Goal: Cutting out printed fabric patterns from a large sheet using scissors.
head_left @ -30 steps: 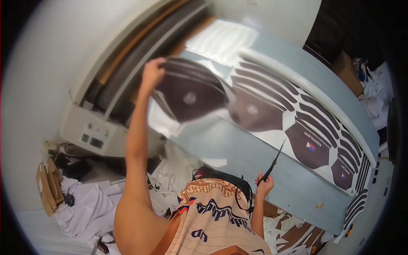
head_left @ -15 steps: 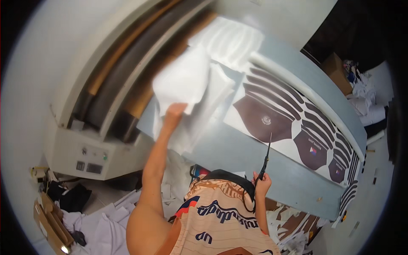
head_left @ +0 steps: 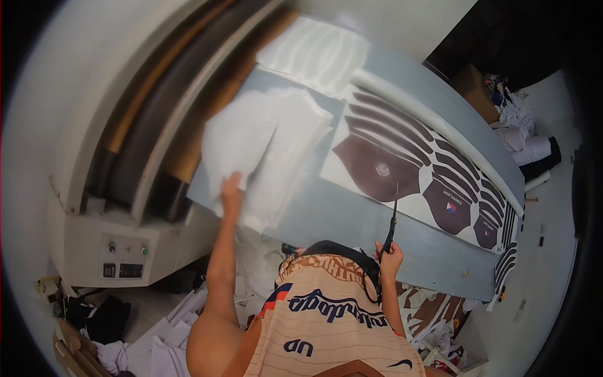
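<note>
- We see one white sheet (head_left: 264, 147) lying on the grey counter (head_left: 339, 213), by the big machine (head_left: 125, 245).
- Our left hand (head_left: 231, 188) rests on its near edge; how the fingers sit, we cannot tell.
- Our right hand (head_left: 389, 257) has its fingers wrapped around one pair of scissors (head_left: 392, 220), blades pointing up.
- One long printed sheet (head_left: 427, 176) with dark brown shapes lies just beside the scissors.

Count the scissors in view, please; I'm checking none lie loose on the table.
1. The scissors are in the right hand, blades pointing up over the grey table by the printed sheet. Floor scraps could hide others.
</note>
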### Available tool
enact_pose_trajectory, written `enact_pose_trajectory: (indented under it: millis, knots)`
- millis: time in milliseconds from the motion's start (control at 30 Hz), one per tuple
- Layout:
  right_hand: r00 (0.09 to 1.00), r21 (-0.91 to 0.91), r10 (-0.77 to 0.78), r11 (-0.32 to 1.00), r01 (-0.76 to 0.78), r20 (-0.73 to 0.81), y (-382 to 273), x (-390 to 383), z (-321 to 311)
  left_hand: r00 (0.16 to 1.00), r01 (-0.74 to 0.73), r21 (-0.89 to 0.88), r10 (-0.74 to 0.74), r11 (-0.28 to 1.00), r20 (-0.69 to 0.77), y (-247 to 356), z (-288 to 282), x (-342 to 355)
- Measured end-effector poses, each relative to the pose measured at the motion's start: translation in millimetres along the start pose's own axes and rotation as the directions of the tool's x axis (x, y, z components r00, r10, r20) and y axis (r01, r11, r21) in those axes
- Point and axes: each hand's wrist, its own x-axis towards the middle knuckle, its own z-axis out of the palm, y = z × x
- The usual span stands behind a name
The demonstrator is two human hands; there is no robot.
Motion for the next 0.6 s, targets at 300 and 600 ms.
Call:
enact_pose_trajectory:
  millis: [300,600]
  knots:
    - [0.994,-0.034,-0.067,0.997,0.070,0.087,-12,-1,14,0.932,-0.265,-0.090,0.279,0.960,0.231,5,18,-22]
    - [0.991,-0.088,-0.104,0.990,0.112,0.088,3,-9,15,0.874,-0.357,0.013,0.329,0.934,0.357,5,-20,-55]
